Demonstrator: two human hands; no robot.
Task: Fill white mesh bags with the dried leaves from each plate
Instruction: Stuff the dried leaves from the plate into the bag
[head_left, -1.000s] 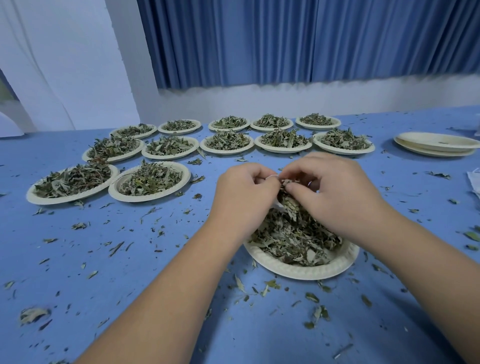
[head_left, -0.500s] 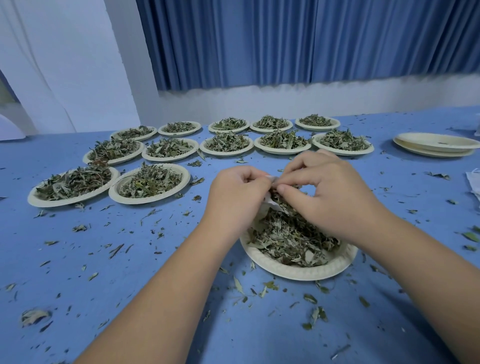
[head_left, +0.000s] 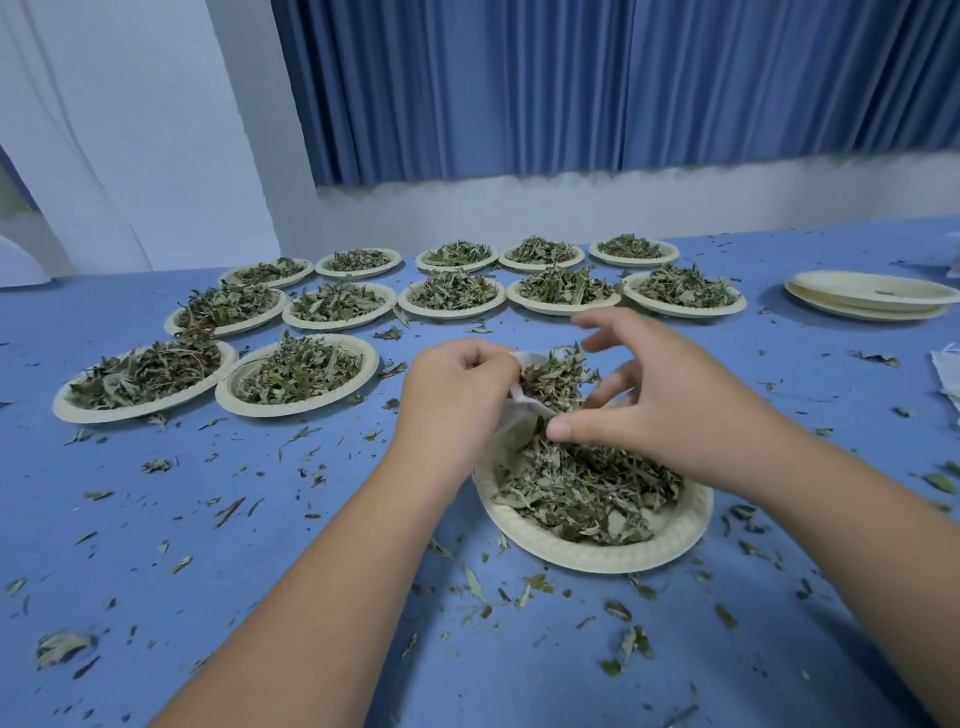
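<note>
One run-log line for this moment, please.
left hand: grips mesh bag | right hand: open at bag mouth | near plate: holds leaves

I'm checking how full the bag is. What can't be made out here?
- white mesh bag: head view, mostly behind the left hand; fill level hidden.
- right hand: its upper fingers blurred; whether they touch the leaves is unclear.
- white cloth at the right edge: cut off by the frame; cannot tell what it is.

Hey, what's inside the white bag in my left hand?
Dried leaves heap out of the open mouth of the bag, above its rim. How full it is lower down cannot be seen: the left hand and the cloth cover that.
</note>
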